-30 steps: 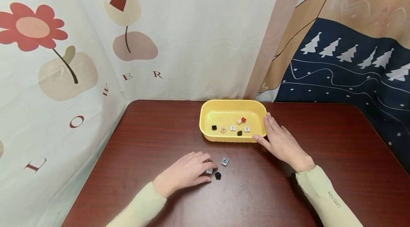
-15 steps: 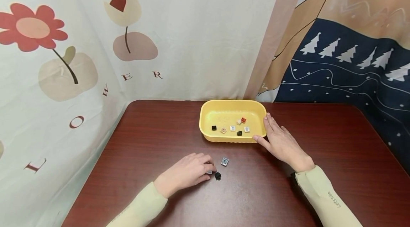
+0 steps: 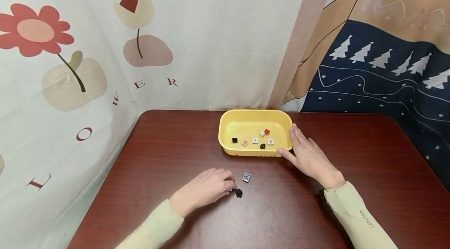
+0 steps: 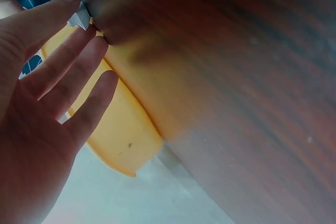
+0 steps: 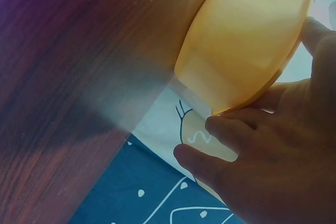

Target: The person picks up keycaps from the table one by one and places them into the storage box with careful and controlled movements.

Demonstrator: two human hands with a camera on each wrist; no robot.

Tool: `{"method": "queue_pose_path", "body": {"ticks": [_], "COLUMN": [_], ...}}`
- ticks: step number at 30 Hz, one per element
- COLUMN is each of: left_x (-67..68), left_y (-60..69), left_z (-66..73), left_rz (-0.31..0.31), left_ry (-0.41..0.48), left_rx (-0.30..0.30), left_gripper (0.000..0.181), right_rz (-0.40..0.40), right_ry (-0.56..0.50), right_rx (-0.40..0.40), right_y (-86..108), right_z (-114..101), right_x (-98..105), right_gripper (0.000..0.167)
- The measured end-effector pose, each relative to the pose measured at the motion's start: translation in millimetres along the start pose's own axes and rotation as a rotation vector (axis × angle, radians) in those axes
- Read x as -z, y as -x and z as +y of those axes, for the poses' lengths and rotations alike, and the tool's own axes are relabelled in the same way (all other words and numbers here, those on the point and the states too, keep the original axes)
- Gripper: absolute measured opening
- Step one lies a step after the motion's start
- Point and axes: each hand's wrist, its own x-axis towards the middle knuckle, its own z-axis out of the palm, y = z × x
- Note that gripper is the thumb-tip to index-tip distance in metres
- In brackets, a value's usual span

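Pinching a pale piece (image 4: 80, 18) between thumb and finger, the left hand (image 3: 204, 188) partly covers it; whether it clears the surface (image 3: 158, 147) cannot be told. Just rightward, a black piece (image 3: 239, 193) and a grey piece (image 3: 246, 177) lie loose. Farther back, seven pieces (image 3: 255, 140) sit inside the yellow tray (image 3: 254, 152), three remaining outside: by count, the work seems past halfway. Markings are illegible. Rightmost, the right hand (image 3: 311, 159) rests spread against the tray's end, some fingertips hidden.

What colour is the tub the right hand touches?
Yellow; the tub shows best in the head view, beside the right hand.
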Motion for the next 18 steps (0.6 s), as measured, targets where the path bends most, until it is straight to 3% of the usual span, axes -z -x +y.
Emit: {"method": "queue_pose_path", "body": {"ticks": [18], "left_x": [-1.0], "left_y": [0.1], "left_z": [0.9], "left_rz": [0.048], "left_ry": [-0.003], "left_rx": [0.005], "left_gripper": [0.010], "right_rz": [0.002], "right_ry": [0.001], "right_rx": [0.001], "right_y": [0.2], "right_z": [-0.1], "right_x": [0.2], "right_gripper": [0.098]}}
